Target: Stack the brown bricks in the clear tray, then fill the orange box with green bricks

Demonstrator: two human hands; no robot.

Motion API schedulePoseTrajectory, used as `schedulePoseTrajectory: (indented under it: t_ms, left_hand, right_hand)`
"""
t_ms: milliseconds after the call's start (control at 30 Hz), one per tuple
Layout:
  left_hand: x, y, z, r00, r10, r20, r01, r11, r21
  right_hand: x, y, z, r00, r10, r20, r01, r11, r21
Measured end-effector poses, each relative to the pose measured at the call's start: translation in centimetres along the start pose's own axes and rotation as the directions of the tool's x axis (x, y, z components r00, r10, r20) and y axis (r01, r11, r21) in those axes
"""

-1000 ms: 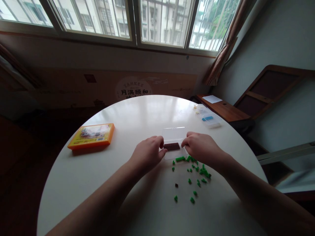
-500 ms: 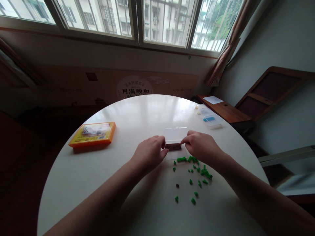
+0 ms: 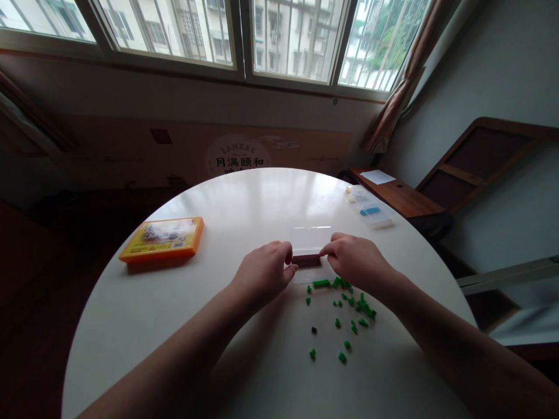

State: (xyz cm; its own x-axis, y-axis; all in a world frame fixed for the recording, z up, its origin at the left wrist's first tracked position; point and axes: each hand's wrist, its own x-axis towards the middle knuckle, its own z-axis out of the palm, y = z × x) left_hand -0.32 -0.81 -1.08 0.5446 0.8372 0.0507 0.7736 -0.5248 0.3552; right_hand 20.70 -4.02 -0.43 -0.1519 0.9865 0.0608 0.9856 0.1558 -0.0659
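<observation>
A small brown studded plate [image 3: 306, 261] sits over a clear plastic box [image 3: 310, 238] in the middle of the round white table [image 3: 244, 203]. My left hand [image 3: 263, 272] pinches the plate's left end with curled fingers. My right hand [image 3: 357, 259] pinches its right end the same way. Several small green bricks [image 3: 349, 302] lie scattered on the table just in front of my right hand, and one dark brick [image 3: 313, 330] lies among them.
An orange and yellow box [image 3: 163, 237] lies flat at the table's left. A clear case with a blue piece [image 3: 369, 209] rests near the right rim. A wooden side table [image 3: 395, 195] with paper stands beyond it, under the windows.
Both hands stay on the brown plate. The plate has tipped slightly toward the clear box and my fingers have closed in on its ends.
</observation>
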Motion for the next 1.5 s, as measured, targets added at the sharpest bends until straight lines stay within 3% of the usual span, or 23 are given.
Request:
schedulePoseTrajectory:
  t_ms: [600, 967, 1067, 1167, 1233, 1300, 1367, 1500]
  left_hand:
    - [-0.2, 0.1, -0.2, 1.0, 0.002, -0.005, -0.002, 1.0, -0.003]
    - [-0.5, 0.1, -2.2, 0.994, -0.032, -0.1, 0.033, 0.999, 0.01]
    - [-0.6, 0.2, -2.6, 0.993, 0.037, -0.109, -0.037, 0.999, 0.002]
    - [-1.0, 0.5, -2.4, 0.979, 0.203, -0.025, -0.204, 0.978, -0.034]
    - [-1.3, 0.9, -2.1, 0.944, 0.321, 0.07, -0.316, 0.945, -0.082]
    - [-1.6, 1.4, -1.6, 0.9, 0.407, 0.154, -0.39, 0.912, -0.131]
    - [-1.7, 1.7, -1.2, 0.866, 0.451, 0.215, -0.424, 0.891, -0.161]
    - [-1.7, 1.9, -0.8, 0.842, 0.467, 0.271, -0.433, 0.883, -0.18]
  right_hand:
    - [0.1, 0.1, 0.0, 1.0, -0.001, 0.018, 0.001, 1.0, 0.003]
    - [-0.4, 0.7, -1.5, 1.0, 0.014, -0.021, -0.013, 0.998, 0.064]
    - [-1.2, 1.8, -2.7, 0.998, 0.046, -0.035, -0.043, 0.995, 0.086]
    - [-2.3, 2.8, -4.1, 0.999, 0.032, 0.027, -0.034, 0.995, 0.091]
    - [-3.1, 3.1, -4.8, 0.98, -0.095, 0.174, 0.071, 0.988, 0.139]
    - [-3.8, 3.1, -5.0, 0.915, -0.232, 0.329, 0.173, 0.965, 0.198]
    - [-4.4, 3.0, -4.9, 0.871, -0.278, 0.405, 0.21, 0.956, 0.204]
    - [-5.1, 3.3, -4.6, 0.874, -0.27, 0.404, 0.243, 0.963, 0.118]
